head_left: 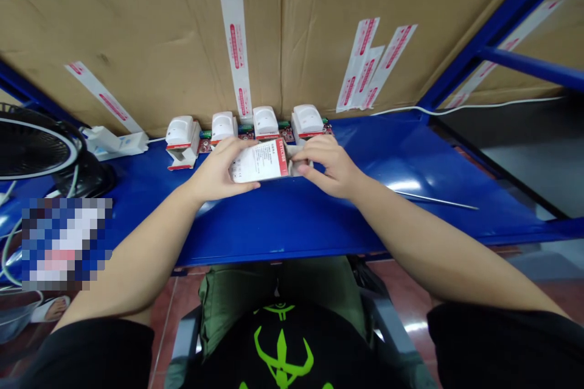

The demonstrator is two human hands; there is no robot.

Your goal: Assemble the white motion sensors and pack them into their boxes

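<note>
A small white carton with a red band is held just above the blue shelf top, lying on its side. My left hand wraps around its left end. My right hand pinches its right end, where a flap sticks out. Right behind the carton, a row of several white sensor units stands along the cardboard wall, with red and green circuit boards between them.
Large taped cardboard boxes close off the back. A black fan and a white cable sit at the left, next to a white packet. A thin metal rod lies on the right. A blue rack post rises at the right.
</note>
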